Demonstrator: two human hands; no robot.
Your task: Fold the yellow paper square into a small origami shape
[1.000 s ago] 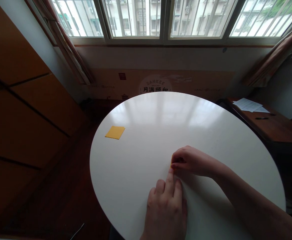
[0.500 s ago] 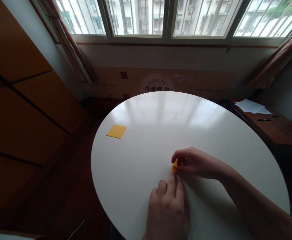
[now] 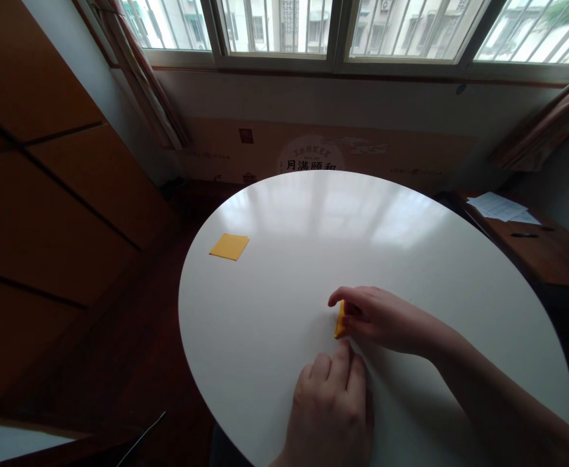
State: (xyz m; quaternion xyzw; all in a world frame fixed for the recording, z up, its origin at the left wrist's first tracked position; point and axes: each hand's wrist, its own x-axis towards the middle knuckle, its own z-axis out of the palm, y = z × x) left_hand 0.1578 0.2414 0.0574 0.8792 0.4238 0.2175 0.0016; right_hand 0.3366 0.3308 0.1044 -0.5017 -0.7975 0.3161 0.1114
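A small piece of folded yellow paper [image 3: 340,321] stands on the white round table [image 3: 265,311], narrow and tilted. My right hand [image 3: 384,318] grips its right side between thumb and fingers, with the index finger reaching out past the top. At the paper's lower end, my left hand [image 3: 330,402] rests palm down, fingers bent and close together. One left fingertip appears to meet the bottom corner; the left thumb is mostly hidden. Part of the paper is covered by the right fingers.
Flat yellow square paper [image 3: 229,247] lies near the table's left edge. To the right, a brown side table [image 3: 551,259] carries white sheets [image 3: 501,206] and a dark pen-like object [image 3: 524,235]. An orange-brown cabinet [image 3: 70,214] stands at left, with windows behind.
The folded paper has turned and shows a narrower, taller face. My right index finger has stretched out to the left, and the left fingertips have drawn back slightly. The view has shifted a little.
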